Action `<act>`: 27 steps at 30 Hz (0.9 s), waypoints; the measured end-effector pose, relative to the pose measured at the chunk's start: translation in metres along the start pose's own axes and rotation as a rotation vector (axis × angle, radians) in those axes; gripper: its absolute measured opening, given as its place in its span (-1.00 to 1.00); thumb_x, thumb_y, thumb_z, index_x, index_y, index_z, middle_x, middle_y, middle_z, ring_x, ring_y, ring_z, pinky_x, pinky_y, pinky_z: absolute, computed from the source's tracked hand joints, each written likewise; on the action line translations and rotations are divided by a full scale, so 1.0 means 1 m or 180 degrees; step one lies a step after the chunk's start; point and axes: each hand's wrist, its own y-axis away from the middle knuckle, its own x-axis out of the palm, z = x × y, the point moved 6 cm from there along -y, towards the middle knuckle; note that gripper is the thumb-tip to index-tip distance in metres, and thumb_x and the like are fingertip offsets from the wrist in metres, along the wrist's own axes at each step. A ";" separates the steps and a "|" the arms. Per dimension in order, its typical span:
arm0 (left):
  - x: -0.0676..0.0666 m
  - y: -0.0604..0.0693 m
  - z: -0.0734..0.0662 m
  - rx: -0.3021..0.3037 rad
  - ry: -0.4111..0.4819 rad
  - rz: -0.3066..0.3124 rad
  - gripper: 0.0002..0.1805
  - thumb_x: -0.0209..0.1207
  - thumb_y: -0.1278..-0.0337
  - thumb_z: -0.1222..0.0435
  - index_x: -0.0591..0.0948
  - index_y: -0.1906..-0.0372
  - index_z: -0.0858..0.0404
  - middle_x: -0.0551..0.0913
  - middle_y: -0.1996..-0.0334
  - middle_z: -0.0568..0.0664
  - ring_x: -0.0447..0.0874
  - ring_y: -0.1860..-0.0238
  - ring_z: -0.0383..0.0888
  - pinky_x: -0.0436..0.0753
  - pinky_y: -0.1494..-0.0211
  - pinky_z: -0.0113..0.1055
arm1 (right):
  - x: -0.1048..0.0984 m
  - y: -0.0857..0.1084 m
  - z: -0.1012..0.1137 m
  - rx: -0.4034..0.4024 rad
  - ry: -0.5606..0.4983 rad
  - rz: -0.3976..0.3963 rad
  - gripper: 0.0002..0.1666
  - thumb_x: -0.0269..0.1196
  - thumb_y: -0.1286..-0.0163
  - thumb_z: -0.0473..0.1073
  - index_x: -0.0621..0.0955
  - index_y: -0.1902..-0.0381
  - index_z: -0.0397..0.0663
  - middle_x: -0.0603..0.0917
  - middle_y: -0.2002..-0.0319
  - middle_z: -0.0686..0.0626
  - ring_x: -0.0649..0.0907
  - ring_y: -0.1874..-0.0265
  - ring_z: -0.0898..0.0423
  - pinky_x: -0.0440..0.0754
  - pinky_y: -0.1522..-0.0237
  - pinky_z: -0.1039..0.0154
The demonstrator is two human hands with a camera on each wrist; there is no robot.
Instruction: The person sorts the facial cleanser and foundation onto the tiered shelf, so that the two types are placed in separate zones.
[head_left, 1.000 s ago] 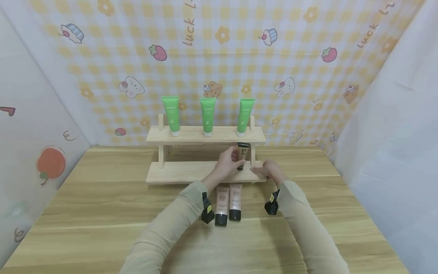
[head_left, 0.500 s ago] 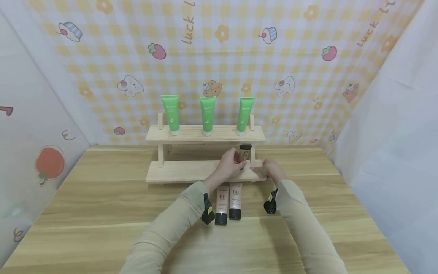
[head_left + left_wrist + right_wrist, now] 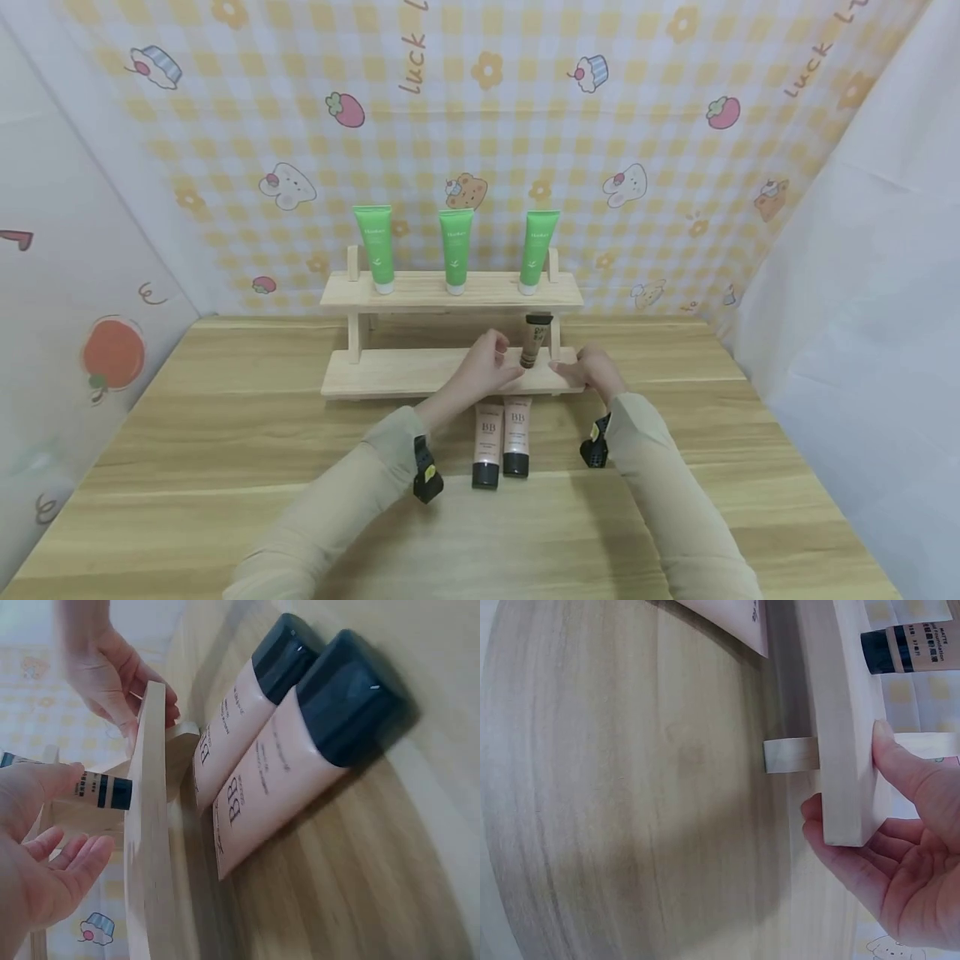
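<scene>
A small foundation tube (image 3: 535, 340) with a black crimped end up stands on its cap near the right end of the lower shelf. Just left of it is my left hand (image 3: 486, 365), fingers parted and holding nothing; in the left wrist view its thumb overlaps the tube (image 3: 94, 789). With thumb on top and fingers below, my right hand (image 3: 907, 840) grips the right end of the wooden display shelf (image 3: 405, 373). Two pink BB cream tubes (image 3: 487, 442) lie side by side on the table in front, black caps toward me.
Three green tubes (image 3: 456, 250) stand spaced along the upper shelf (image 3: 416, 289). The two-tier rack stands on a wood-grain table (image 3: 225, 433) against a yellow checked cloth backdrop (image 3: 487, 125). White cloth (image 3: 847, 275) bounds the right side.
My left hand has let go of the foundation tube and drawn back to the left. The tube now stands alone, while my right hand stays on the shelf end.
</scene>
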 end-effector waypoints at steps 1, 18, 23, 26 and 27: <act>-0.002 0.003 0.001 0.0008 0.0005 0.0027 -0.45 0.27 0.02 0.25 0.34 -0.07 0.36 0.47 0.00 0.18 0.48 -0.02 0.01 0.56 -0.08 -0.21 | 0.000 0.000 0.000 -0.0020 -0.0013 -0.0002 -0.45 0.20 -0.22 0.13 0.53 0.36 -0.36 0.51 0.44 -0.10 0.50 0.50 0.09 0.51 0.50 0.36; -0.007 0.069 0.034 -0.0233 -0.0282 0.0680 -0.58 0.23 0.00 0.29 0.41 0.05 0.41 0.55 0.25 0.09 0.53 0.26 -0.11 0.61 0.15 -0.30 | -0.001 0.001 -0.003 0.0008 -0.0095 0.0024 -0.28 0.18 -0.22 0.15 0.47 -0.02 -0.43 0.54 0.09 -0.27 0.52 0.28 0.00 0.56 0.31 0.27; 0.004 0.074 0.045 -0.0455 -0.0295 0.0738 -0.46 0.30 0.11 0.28 0.35 0.04 0.46 0.49 0.38 0.08 0.46 0.42 -0.11 0.54 0.41 -0.37 | -0.001 0.003 -0.002 -0.0037 -0.0136 0.0054 -0.26 0.18 -0.23 0.13 0.43 -0.07 -0.45 0.51 -0.02 -0.33 0.53 0.22 -0.03 0.60 0.23 0.21; 0.010 0.076 0.048 -0.0570 -0.0272 0.0738 -0.36 0.35 0.19 0.24 0.32 0.01 0.47 0.46 0.35 0.11 0.44 0.37 -0.09 0.54 0.35 -0.32 | 0.000 0.003 -0.002 -0.0069 -0.0156 0.0042 -0.29 0.18 -0.23 0.13 0.46 -0.03 -0.44 0.52 0.02 -0.31 0.53 0.25 0.00 0.61 0.23 0.21; 0.012 0.077 0.049 -0.0609 -0.0261 0.0726 -0.33 0.37 0.21 0.24 0.32 0.00 0.47 0.48 0.30 0.14 0.45 0.33 -0.07 0.56 0.29 -0.27 | 0.000 0.003 -0.001 -0.0093 -0.0159 0.0031 -0.30 0.18 -0.23 0.12 0.46 -0.02 -0.44 0.53 0.04 -0.30 0.53 0.26 0.01 0.61 0.25 0.22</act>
